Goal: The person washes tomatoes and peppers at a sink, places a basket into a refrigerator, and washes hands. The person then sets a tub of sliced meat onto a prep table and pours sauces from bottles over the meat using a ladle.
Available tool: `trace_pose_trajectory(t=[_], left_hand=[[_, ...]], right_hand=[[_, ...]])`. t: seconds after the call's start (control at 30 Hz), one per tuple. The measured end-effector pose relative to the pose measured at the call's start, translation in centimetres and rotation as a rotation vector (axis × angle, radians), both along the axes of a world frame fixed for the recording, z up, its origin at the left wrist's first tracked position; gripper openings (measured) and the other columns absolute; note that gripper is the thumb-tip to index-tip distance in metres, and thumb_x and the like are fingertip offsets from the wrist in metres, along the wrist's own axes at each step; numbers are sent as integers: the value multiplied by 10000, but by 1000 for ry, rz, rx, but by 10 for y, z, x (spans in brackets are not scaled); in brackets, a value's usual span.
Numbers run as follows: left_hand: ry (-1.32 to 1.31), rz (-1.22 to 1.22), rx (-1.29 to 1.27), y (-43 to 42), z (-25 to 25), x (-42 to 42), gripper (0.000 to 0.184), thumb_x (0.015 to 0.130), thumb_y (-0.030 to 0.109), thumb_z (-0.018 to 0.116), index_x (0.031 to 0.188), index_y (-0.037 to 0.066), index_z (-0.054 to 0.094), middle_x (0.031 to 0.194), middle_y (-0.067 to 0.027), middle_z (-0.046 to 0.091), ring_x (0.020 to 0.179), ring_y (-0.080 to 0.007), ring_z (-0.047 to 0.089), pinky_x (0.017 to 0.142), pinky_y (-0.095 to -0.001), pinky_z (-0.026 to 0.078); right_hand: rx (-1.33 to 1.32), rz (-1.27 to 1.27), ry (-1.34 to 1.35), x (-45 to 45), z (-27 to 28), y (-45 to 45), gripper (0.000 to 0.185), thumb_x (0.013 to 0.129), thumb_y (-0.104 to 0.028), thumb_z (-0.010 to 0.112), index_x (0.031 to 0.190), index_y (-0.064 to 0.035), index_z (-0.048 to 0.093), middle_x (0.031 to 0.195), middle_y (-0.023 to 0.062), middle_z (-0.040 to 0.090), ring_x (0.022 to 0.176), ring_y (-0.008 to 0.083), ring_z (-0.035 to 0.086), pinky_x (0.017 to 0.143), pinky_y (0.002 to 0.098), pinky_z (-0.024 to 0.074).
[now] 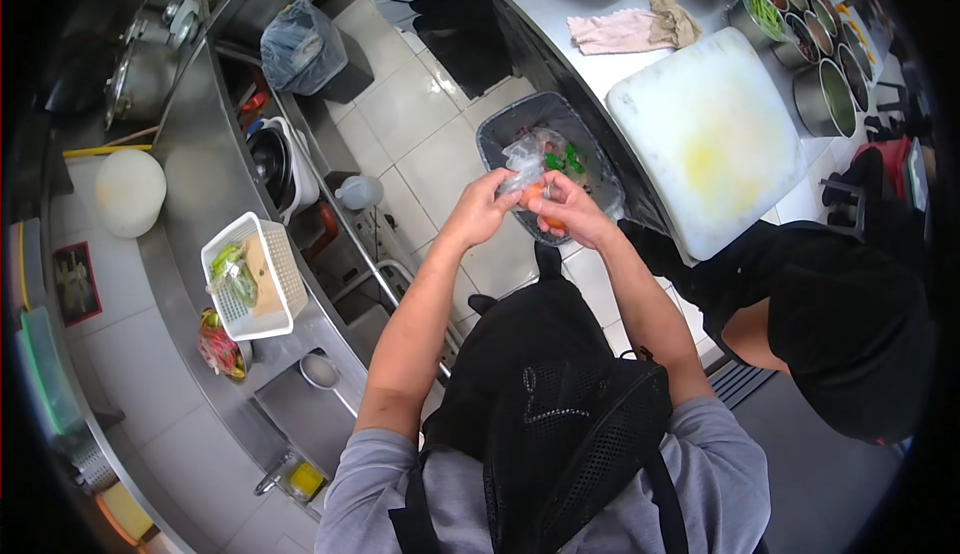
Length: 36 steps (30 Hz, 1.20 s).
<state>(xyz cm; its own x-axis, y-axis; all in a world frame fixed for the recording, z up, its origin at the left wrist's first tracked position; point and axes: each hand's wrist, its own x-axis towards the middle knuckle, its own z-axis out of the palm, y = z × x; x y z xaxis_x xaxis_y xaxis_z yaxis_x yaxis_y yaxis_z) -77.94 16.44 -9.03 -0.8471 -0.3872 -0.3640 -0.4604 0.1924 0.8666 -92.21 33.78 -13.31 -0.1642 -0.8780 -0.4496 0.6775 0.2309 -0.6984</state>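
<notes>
Over a lined grey bin [490,126], both of my hands are together at waist height. My left hand [482,211] is closed on a crumpled clear plastic bag [524,157], which hangs out towards the bin. Orange, rounded pieces [533,192] show between the hands; they look like carrot or tomato, but I cannot tell which. My right hand [577,214] has its fingers curled round an orange piece at its fingertips. Green leaf scraps [567,159] and other waste lie in the bin below.
Right of the bin is a steel counter with a white cutting board [705,134], cloths [635,26] and several metal pots [825,99]. A person in a black cap [850,334] stands close on my right. A white basket [285,289] sits by the sink at left.
</notes>
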Motion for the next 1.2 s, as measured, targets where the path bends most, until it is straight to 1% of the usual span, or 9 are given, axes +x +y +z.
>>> trace_pose_trajectory(t=[0.03, 0.17, 0.47, 0.67, 0.77, 0.83, 1.03, 1.17, 1.2], left_hand=[[35, -3, 24, -1, -8, 1, 249, 1030, 93, 640, 1259, -4, 643, 1063, -81, 727, 969, -151, 657, 877, -323, 529], [120, 75, 49, -2, -19, 0, 231, 1044, 93, 618, 1255, 3, 647, 1059, -46, 711, 968, -124, 635, 882, -305, 521], [119, 8, 132, 2, 30, -10, 303, 1043, 217, 697, 1249, 4, 634, 1109, -36, 687, 1029, -96, 608, 909, -276, 501], [150, 14, 292, -3, 2, 2, 271, 1037, 123, 655, 1278, 5, 619, 1128, -35, 684, 1034, -99, 623, 907, -282, 521], [124, 242, 336, 14, -9, -5, 127, 999, 69, 631, 1109, 10, 604, 1035, -59, 666, 941, -115, 615, 833, -302, 517], [145, 362, 68, 21, -23, -9, 73, 1003, 23, 563, 1070, 0, 580, 1033, -98, 682, 895, -136, 651, 777, -299, 530], [125, 326, 192, 35, -14, -6, 159, 1056, 91, 563, 1192, 15, 530, 1159, -102, 660, 1007, -162, 671, 788, -319, 599], [92, 210, 26, 35, -42, -5, 193, 1071, 125, 584, 1231, 39, 520, 1155, -92, 651, 977, -169, 670, 787, -329, 586], [105, 276, 274, 34, -46, -7, 206, 1078, 140, 580, 1254, 52, 518, 1157, -81, 647, 960, -164, 659, 788, -324, 575]], right_hand=[[-15, 22, 106, -1, 1, 1, 464, 993, -255, 768, 1357, -109, 520, 1051, 51, 694, 690, 78, 599, 501, 209, 370], [-25, -34, 95, -3, 16, -4, 475, 970, -157, 784, 1367, -109, 527, 1042, 57, 707, 695, 81, 613, 501, 205, 384], [-31, -68, -39, -13, 8, -10, 451, 1040, -407, 661, 1299, -38, 640, 904, 59, 695, 649, 84, 601, 471, 206, 381], [-18, -2, -254, -15, 26, -2, 452, 1053, -439, 629, 1237, -27, 656, 870, 83, 672, 610, 98, 581, 463, 200, 376], [-106, 52, -347, -7, 22, -5, 477, 1078, -445, 584, 1235, 2, 637, 951, 97, 675, 650, 129, 608, 478, 221, 396], [-35, -21, -297, -4, 17, -11, 456, 1090, -434, 569, 1298, -29, 605, 1014, 90, 666, 665, 130, 619, 477, 233, 397], [63, -280, -48, 21, 20, -13, 474, 1078, -400, 615, 1421, -81, 541, 989, 62, 670, 638, 117, 620, 454, 233, 394], [114, -73, 267, 26, 17, 1, 573, 1043, -404, 673, 1473, -66, 503, 945, 77, 700, 602, 109, 611, 434, 227, 376], [130, -55, 238, 23, 10, 4, 609, 1035, -418, 677, 1493, -64, 487, 932, 85, 706, 596, 109, 604, 438, 222, 374]])
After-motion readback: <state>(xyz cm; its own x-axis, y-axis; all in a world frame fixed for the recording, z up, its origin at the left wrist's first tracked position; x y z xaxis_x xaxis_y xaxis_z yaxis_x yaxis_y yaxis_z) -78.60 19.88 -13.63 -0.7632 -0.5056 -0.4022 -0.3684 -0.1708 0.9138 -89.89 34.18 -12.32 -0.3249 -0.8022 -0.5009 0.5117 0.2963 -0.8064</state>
